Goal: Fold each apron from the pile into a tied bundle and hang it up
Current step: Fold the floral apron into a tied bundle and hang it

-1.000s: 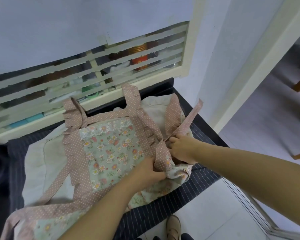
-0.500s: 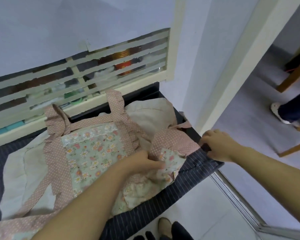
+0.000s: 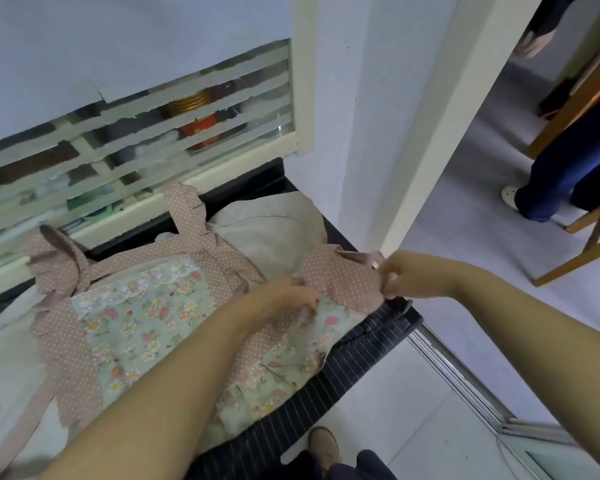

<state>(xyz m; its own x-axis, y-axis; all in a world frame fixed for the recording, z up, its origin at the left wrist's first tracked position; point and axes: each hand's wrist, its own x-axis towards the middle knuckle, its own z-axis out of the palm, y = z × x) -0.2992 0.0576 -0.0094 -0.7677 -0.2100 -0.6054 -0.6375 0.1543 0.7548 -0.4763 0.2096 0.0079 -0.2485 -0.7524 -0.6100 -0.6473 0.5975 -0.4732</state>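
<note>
A floral apron [image 3: 136,323] with pink polka-dot ruffled trim lies spread on top of the pile, bib toward the window. My left hand [image 3: 284,297] presses down on the apron's right side where the floral panel meets the dotted trim. My right hand [image 3: 400,273] pinches the dotted waist strap [image 3: 343,278] at the pile's right edge, by the wall corner. Under it lie a beige apron [image 3: 271,230] and a dark pinstriped apron [image 3: 343,372] that drapes over the front edge.
The pile rests on a dark counter [image 3: 243,188] below a louvred window [image 3: 136,133]. A white wall corner [image 3: 371,133] stands just right of it. Another person's legs [image 3: 568,168] and wooden chair legs [image 3: 589,237] are in the doorway. My shoes [image 3: 323,452] show below.
My right hand let go of the strap by my left hand, swung out to the right edge, and now pinches the dotted strap there. My left hand stayed pressing the apron.
</note>
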